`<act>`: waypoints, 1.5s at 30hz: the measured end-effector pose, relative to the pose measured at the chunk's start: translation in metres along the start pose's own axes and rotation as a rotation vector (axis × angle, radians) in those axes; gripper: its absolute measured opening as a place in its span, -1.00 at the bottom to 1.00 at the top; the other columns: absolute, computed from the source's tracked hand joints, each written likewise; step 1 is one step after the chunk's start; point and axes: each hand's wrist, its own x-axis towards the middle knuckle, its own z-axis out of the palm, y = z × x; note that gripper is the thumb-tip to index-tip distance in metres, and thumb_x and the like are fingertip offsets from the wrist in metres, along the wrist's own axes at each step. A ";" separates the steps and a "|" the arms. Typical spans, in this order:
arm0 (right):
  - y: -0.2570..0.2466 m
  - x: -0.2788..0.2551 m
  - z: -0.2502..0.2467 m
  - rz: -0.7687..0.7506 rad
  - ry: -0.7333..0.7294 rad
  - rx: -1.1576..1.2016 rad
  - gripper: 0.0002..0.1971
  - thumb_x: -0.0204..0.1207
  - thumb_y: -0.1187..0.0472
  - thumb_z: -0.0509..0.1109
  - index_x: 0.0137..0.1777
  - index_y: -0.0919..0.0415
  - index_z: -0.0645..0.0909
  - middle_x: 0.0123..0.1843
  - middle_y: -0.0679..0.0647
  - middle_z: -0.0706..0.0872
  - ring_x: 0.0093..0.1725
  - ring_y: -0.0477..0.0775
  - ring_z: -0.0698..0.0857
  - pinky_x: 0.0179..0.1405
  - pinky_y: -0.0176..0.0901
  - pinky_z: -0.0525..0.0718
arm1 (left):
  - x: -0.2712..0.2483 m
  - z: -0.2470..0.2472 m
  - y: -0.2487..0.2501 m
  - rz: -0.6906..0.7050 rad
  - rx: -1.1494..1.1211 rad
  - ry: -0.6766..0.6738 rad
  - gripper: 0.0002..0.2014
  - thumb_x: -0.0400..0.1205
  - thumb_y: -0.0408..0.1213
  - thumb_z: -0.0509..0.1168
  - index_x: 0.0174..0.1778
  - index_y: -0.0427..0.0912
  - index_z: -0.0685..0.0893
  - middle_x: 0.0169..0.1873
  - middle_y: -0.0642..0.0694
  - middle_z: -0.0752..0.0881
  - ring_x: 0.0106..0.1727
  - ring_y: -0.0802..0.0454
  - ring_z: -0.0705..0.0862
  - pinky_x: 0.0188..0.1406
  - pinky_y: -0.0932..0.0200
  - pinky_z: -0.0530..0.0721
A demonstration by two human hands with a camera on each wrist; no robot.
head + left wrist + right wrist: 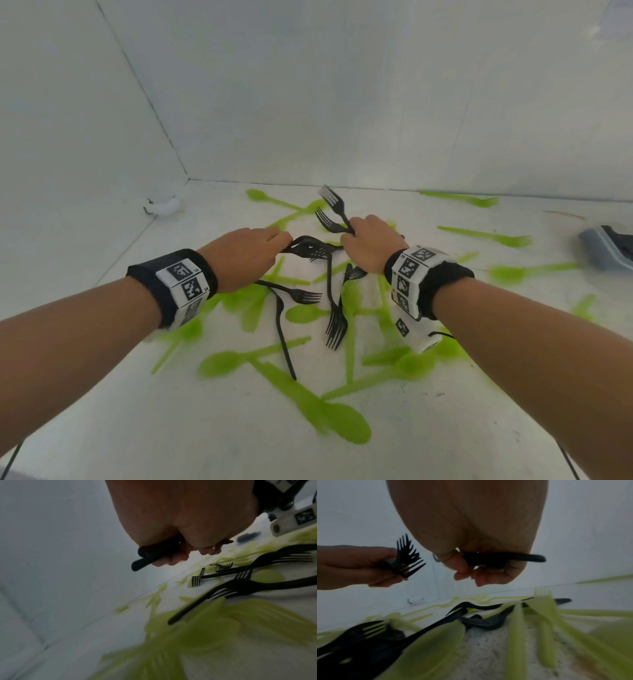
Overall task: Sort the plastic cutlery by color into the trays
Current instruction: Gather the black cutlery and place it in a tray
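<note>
Black forks (337,317) lie just below both hands, handles pointing up toward them; left hand (245,260) and right hand (371,245) each already grip black forks.

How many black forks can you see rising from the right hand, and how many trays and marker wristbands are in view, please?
Black forks rising from the right hand: 2
Grey tray, cut off at the right edge: 1
Marker wristbands: 2
Total: 5
</note>
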 end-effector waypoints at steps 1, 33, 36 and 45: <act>-0.006 -0.001 0.004 -0.049 -0.041 -0.038 -0.78 0.70 0.08 0.13 -0.15 0.12 0.46 -0.09 0.11 0.57 -0.10 0.22 0.62 -0.20 -0.04 0.47 | -0.013 0.000 0.001 -0.067 -0.053 -0.024 -0.84 0.73 -0.33 0.14 0.21 -0.09 0.44 -0.04 -0.05 0.56 -0.26 -0.17 0.57 -0.26 -0.06 0.52; -0.050 -0.017 0.023 -0.120 -0.017 -0.330 -0.82 0.71 0.02 0.20 0.02 0.08 0.56 -0.21 -0.04 0.56 -0.16 0.14 0.63 -0.25 -0.08 0.53 | -0.061 0.031 0.057 -0.480 -0.654 -0.259 -0.68 0.70 -0.02 0.32 -0.29 -0.11 0.53 -0.36 -0.01 0.54 -0.22 -0.06 0.58 -0.42 0.17 0.40; -0.068 -0.007 0.042 -0.105 -0.006 -0.328 -0.82 0.73 0.09 0.16 0.01 0.13 0.54 -0.10 0.07 0.67 -0.14 0.15 0.65 -0.22 -0.06 0.58 | -0.068 0.030 0.049 -0.481 -0.790 -0.207 -0.78 0.73 -0.19 0.26 -0.21 -0.14 0.46 -0.34 -0.04 0.48 -0.22 -0.08 0.49 -0.39 0.13 0.35; -0.103 0.015 0.082 0.070 -0.063 -0.469 -0.91 0.67 0.22 0.23 0.03 0.18 0.56 -0.08 0.11 0.64 -0.15 0.20 0.65 -0.21 -0.11 0.58 | -0.145 0.027 -0.010 -0.526 -1.036 -0.054 -0.83 0.67 -0.27 0.35 0.06 -0.05 0.47 -0.30 0.05 0.76 -0.46 0.32 0.59 -0.51 0.39 0.43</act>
